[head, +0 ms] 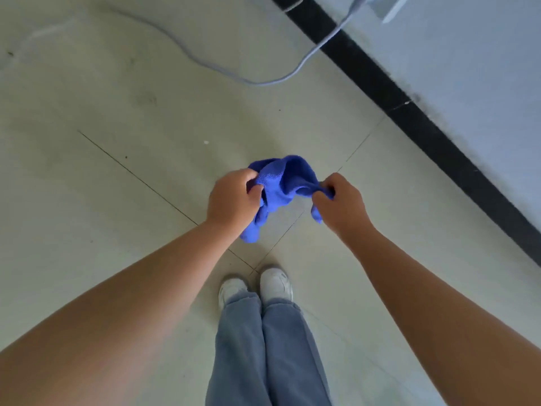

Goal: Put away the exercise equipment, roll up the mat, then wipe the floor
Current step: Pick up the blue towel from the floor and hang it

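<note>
Standing, looking down. Both hands hold one blue cloth [281, 183] in front of me, above the floor [123, 177]. Left hand [229, 200]: grip closed on the cloth's left end, fingers curled in, thumb pressing fabric against them. Right hand [341, 202]: grip closed on the right end, a tight pinch between thumb and curled fingers.

Cloth: saturated blue, soft, with a fine woven or knitted texture visible on the fold nearest my left grip. It arches up in a rounded hump between the two grips, bunched and creased. A loose tail hangs below my left grip; a shorter corner hangs below my right grip. No part touches the floor.

Floor: pale grey-beige tiles, smooth with a matte sheen, thin dark grout lines that cross beneath the cloth and just ahead of my shoes [256, 288]. A few small dark specks and one white fleck lie beyond the grips.

Beyond the grips, a thin grey cable [205, 61] snakes over the tiles in loose curves. To the right of my right grip, a black skirting strip [409, 115] runs diagonally under a pale bluish wall [468, 68].

Below the grips: white shoes, smooth uppers, and light blue denim trouser legs [263, 347].
</note>
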